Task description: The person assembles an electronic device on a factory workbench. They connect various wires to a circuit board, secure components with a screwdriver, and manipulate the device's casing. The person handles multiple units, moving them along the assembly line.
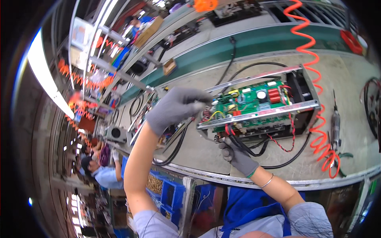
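Open metal chassis (pixel 270 112) carrying a green circuit board (pixel 258 86) lies on the grey bench (pixel 210 158), set aslant, its long sides running left to right. Hands apart, both in grey gloves, both at the chassis's left end. Left hand (pixel 174 109) is above the left corner, palm down, fingers bent and thumb beside them; cannot tell whether the tips pinch anything. Right hand (pixel 240 156) is low at the near left corner, fingers curled, beside thick black cables (pixel 243 147) that leave the chassis; its hold is also unclear.

Edges: the bench's metal front edge (pixel 293 185) passes just below the right wrist. At the back, a green panel (pixel 262 41) bounds the bench, with a bare strip before it. To the left, another open unit (pixel 146 109) lies close behind the left hand; little room there.

Right side: a coiled orange hose (pixel 309 43) drops by the chassis's far end and bunches near the front edge. A driver tool (pixel 335 125) lies beyond it. Between chassis and front edge, bare bench, crossed by a long black cable (pixel 287 163).
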`<state>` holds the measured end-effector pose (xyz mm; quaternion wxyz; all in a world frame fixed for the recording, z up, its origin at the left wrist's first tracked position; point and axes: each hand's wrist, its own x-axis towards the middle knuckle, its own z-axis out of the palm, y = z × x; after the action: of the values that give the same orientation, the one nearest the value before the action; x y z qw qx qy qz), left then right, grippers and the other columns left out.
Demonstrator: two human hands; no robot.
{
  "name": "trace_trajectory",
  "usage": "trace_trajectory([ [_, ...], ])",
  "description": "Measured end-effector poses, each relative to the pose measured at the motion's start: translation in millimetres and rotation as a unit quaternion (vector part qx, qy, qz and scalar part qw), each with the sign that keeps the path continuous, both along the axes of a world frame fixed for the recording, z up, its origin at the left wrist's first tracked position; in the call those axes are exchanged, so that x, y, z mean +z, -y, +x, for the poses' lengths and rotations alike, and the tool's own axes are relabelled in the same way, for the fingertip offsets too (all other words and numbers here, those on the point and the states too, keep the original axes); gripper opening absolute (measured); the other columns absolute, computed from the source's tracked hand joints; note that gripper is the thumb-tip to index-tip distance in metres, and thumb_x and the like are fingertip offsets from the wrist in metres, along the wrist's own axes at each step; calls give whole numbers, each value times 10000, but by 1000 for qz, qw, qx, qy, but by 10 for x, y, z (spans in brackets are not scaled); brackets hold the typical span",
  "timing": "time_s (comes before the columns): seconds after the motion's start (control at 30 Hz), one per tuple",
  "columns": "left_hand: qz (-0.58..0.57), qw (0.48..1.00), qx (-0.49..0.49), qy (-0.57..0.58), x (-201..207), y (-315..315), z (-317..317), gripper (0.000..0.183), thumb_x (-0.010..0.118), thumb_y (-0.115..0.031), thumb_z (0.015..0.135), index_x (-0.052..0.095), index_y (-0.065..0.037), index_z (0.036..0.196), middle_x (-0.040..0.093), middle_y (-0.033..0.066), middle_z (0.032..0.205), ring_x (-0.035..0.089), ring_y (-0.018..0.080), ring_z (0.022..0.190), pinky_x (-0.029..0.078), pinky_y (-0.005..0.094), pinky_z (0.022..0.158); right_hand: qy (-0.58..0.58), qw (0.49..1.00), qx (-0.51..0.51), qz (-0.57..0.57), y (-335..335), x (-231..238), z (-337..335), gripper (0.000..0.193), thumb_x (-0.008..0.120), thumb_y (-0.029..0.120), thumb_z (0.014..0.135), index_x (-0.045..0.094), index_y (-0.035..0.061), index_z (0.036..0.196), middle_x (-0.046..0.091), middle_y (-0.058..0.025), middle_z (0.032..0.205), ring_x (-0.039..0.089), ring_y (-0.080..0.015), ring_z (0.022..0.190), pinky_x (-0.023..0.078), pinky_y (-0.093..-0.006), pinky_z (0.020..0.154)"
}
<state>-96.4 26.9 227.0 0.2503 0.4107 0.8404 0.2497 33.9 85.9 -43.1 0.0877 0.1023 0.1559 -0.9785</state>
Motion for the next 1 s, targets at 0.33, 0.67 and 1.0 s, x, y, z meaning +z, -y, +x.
trace_trajectory([
  [0.33,47,982,104,151,-244,-86,-54,271,625,-213,940,692,-10,1107,674,16,844,547,23,655,398,165,513,-32,996,3,-79,67,-297,-110,240,556,277,980,596,71,1095,641,-46,851,564,-68,567,418,-190,412],
  [0.67,103,974,161,117,-403,33,-223,290,610,-233,909,694,-24,1091,643,-21,822,546,48,653,422,198,561,23,1000,-10,6,-26,102,22,214,558,292,992,581,84,1034,608,4,835,473,-33,573,356,-186,443],
  [1.0,-240,912,-42,-331,-247,-276,-200,192,654,-161,699,751,-86,846,703,160,807,684,329,779,530,425,709,-13,1000,-16,-7,-63,94,18,250,525,250,1002,564,45,1140,607,-25,855,418,-47,558,329,-180,439],
])
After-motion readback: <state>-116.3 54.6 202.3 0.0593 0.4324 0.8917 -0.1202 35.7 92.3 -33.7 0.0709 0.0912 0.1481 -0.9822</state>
